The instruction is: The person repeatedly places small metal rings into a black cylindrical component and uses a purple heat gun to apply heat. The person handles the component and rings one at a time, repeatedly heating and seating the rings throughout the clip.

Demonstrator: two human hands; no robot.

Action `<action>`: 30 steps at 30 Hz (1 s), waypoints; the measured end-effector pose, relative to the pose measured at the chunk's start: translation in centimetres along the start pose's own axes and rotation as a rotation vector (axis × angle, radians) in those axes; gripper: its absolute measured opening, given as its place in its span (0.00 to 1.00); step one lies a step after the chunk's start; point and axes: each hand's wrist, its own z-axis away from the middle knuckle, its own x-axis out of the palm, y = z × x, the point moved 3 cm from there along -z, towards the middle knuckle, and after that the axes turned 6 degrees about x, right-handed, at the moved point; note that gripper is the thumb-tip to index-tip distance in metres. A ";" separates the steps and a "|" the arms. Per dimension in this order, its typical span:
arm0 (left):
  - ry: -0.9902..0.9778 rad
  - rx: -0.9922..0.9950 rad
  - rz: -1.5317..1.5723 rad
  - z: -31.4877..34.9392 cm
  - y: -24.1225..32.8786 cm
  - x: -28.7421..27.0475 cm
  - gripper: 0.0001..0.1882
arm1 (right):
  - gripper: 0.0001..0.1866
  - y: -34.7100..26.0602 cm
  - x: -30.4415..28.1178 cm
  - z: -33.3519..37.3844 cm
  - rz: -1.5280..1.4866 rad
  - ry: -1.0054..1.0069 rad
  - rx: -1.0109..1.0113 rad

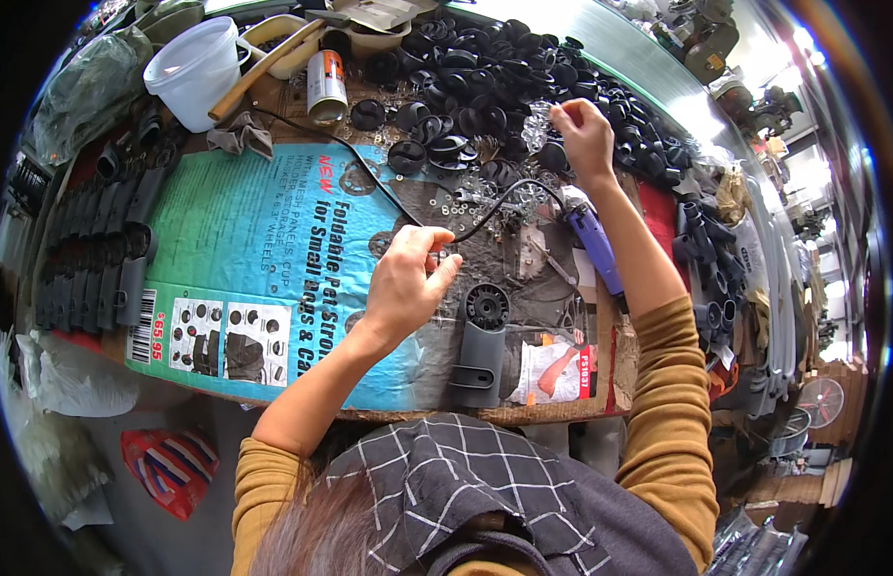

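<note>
On the workbench, a grey plastic bracket (480, 350) with a round black hub at its far end lies in front of me. My left hand (405, 280) hovers to its left with fingers curled and thumb drawn in; anything between the fingertips is too small to make out. A black cable (384, 192) runs just beyond those fingertips. Farther out, my right hand (586, 136) is closed in a pinch at a shiny clear plastic piece (535, 127), above the heap of black parts. Inside my right forearm lies a purple power screwdriver (596, 245), joined to the cable.
Black round plastic parts (485, 77) pile up at the back. Small metal rings (454, 207) are scattered near the cable. Grey brackets (91, 278) stand in rows at left. Behind are a white bucket (192, 77), a spray can (326, 88) and a wooden-handled tool (264, 69). Printed cardboard (245, 230) covers the bench.
</note>
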 end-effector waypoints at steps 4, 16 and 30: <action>0.012 -0.004 -0.002 -0.4 -0.5 -0.5 0.15 | 0.12 -2.1 2.5 -2.1 -0.111 -0.054 0.014; 0.188 -0.212 0.567 -8.0 -3.9 -1.1 0.48 | 0.08 -9.3 6.1 3.7 -0.828 -0.603 0.553; 0.242 -0.226 0.772 -9.7 -7.2 -3.9 0.24 | 0.12 -10.5 5.3 5.8 -0.094 -0.270 -0.405</action>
